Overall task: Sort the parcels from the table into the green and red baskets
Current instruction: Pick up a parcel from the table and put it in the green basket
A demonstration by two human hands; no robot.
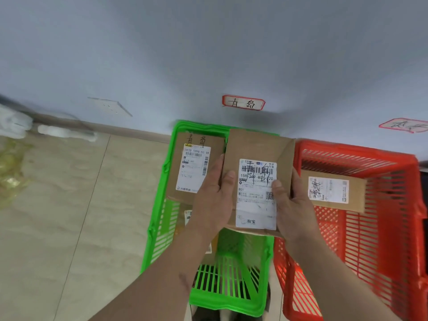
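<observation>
Fingers [228, 179] grip brown parcel [257, 147] (white label, handwritten) over green basket [159, 228].

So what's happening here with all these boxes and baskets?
A person is sorting parcels. Both hands, left hand and right hand, grip a cardboard parcel with a shipping label, held over the green basket. That basket already holds another labelled box, and the red basket beside it holds one box too.
</observation>
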